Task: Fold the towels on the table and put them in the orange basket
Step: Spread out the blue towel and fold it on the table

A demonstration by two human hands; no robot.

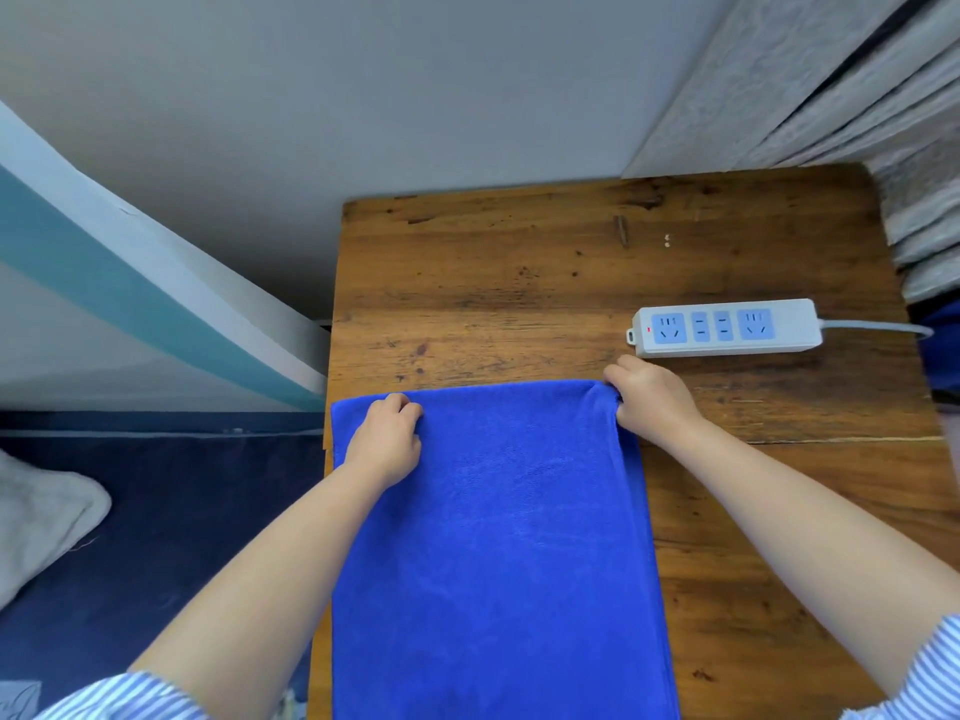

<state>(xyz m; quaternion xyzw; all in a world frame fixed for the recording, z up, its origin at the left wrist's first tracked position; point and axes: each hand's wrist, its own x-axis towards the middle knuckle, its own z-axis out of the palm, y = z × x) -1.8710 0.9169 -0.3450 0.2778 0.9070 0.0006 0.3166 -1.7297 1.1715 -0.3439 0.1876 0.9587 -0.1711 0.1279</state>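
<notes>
Hands hold the far edge of a blue towel (498,537) spread on the wooden bench (571,283). Left hand (387,441) and right hand (652,400) pinch its corners, fingers curled. Match corners evenly before creasing. Basket unseen.

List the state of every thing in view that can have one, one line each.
blue towel: lying flat on the table, far edge doubled over, not yet fully folded.
left hand: fingers curled, gripping the towel's far edge near its left corner.
right hand: pinching the towel's far right corner.
power strip: on the table beyond the towel, sockets vacant, small red light showing.
wooden table: bearing the towel and power strip.
</notes>
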